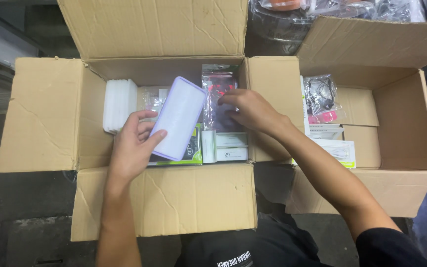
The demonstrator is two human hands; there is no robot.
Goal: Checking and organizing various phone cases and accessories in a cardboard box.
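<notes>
Two open cardboard boxes sat side by side on the dark floor, flaps folded out so their contents could be reached from above. The left box point(174, 198) was the fuller one, packed with small goods stood on edge, probably so each could be seen and pulled out singly. The right box point(401, 128) held less: some flat white packets point(334, 148) and a clear bag of black cable point(320, 94) leaning near its left wall.

Inside the left box, a stack of white cases point(119, 105) stood against the left wall, well apart from the row of small white cartons point(226, 147) near the front.

The left hand point(134, 146) was closed around a phone case point(179, 117), thumb on its face and fingers behind, holding it tilted just above the box's contents, likely so its surface could be looked over. The case was a rounded rectangle, pale and milky with a lilac rim, and seemed smooth and slightly glossy.

The right hand point(250, 111) reached across into the box, fingers curled and pinching the edge of a clear pouch point(219, 96) that stood upright against the back wall. The pouch showed something red and black inside; I could not tell what it was.
</notes>
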